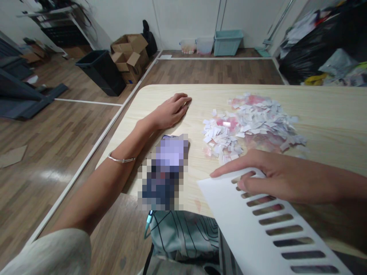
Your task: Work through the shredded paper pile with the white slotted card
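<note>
My left hand point(171, 111) lies on the pale wood-grain table point(329, 110), fingers loosely stretched out and nothing in them. A silver bangle point(122, 158) circles that wrist. Between my arms is a phone-like item point(169, 164), mostly pixelated, with a teal cable point(149, 220) at its lower end. My right hand point(282, 177) grips a white sheet point(229, 214) with a row of long rounded slots, some fingers showing through them. The sheet is tilted and reaches over the table's near edge. Just beyond it is a heap of small white paper scraps point(263, 118) mixed with pinkish clear pieces.
Below the table edge a teal cloth with dark lines point(186, 231) shows. On the floor beyond stand a black bin point(101, 72), cardboard boxes point(130, 57) and a teal tub point(228, 42). Black bags point(323, 42) pile up at the far right.
</note>
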`<state>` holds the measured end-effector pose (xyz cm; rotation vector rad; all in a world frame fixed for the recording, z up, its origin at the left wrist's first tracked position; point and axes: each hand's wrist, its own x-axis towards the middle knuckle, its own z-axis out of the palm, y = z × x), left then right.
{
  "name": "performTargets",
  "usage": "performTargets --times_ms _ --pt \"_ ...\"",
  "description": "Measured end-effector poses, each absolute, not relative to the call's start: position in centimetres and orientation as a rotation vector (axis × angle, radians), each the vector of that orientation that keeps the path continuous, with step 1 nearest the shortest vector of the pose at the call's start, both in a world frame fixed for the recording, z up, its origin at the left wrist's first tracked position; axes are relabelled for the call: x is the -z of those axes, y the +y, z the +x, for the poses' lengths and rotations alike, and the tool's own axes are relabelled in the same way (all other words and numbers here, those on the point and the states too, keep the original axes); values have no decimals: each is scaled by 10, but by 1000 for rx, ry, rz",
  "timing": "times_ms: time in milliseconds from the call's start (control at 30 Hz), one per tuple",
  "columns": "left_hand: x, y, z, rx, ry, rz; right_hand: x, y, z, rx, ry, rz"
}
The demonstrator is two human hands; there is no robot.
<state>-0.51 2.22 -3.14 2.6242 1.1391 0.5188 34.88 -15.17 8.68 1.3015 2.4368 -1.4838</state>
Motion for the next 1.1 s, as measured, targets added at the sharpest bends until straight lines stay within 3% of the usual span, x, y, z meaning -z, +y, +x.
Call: performTargets --times_ms 267,400,800,1100 --pt "25 21 -5 -461 1143 2625 -61 -143 337 1714 2357 950" --pt "27 23 -6 -458 1139 2644 -55 -149 328 1685 2444 816" --pt "28 24 -7 -452 1128 2653 -60 -133 340 1820 2151 950" --pt "29 23 -8 -486 1096 2655 -60 -149 327 1760 2422 840"
